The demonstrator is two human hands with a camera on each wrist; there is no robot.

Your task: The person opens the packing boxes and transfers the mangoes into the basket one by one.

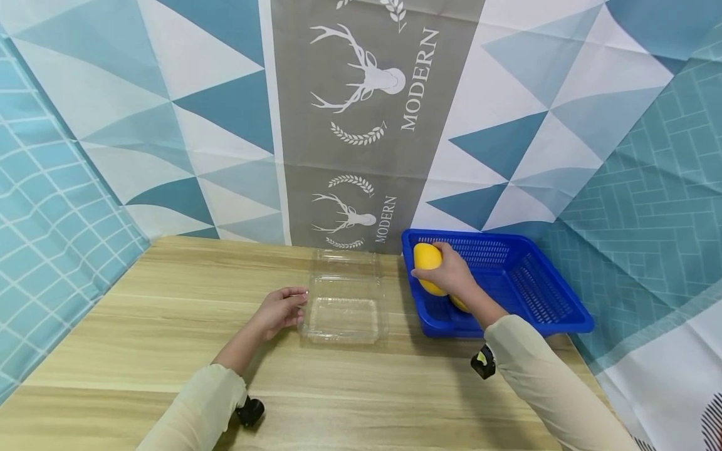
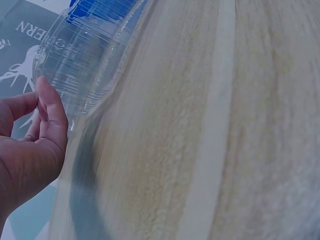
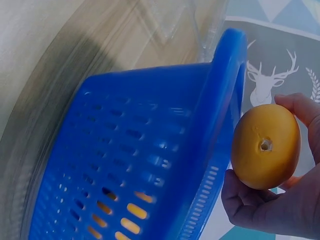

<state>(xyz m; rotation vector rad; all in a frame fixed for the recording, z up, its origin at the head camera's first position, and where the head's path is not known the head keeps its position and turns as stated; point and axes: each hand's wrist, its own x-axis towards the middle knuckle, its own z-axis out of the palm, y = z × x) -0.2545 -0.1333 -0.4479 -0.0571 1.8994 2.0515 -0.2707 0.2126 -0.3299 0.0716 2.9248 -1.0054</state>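
Note:
A yellow mango (image 1: 427,266) is gripped between the thumb and fingers of my right hand (image 1: 451,272), above the left side of the blue plastic basket (image 1: 549,263). Its stem end, with a small pale scar, faces the camera in the right wrist view. More yellow fruit (image 3: 131,225) shows through the basket's slots. To the left, a clear plastic clamshell container (image 1: 344,313) lies unfolded on the table, with nothing visible inside. My left hand (image 1: 284,310) pinches its left edge between thumb and index finger, also seen in the left wrist view.
The wooden table (image 1: 169,332) meets a patterned cloth backdrop (image 1: 225,125) behind the container and basket. Grid-patterned cloth (image 1: 51,188) hangs along the left side. The basket's raised rim stands close to the right of the container.

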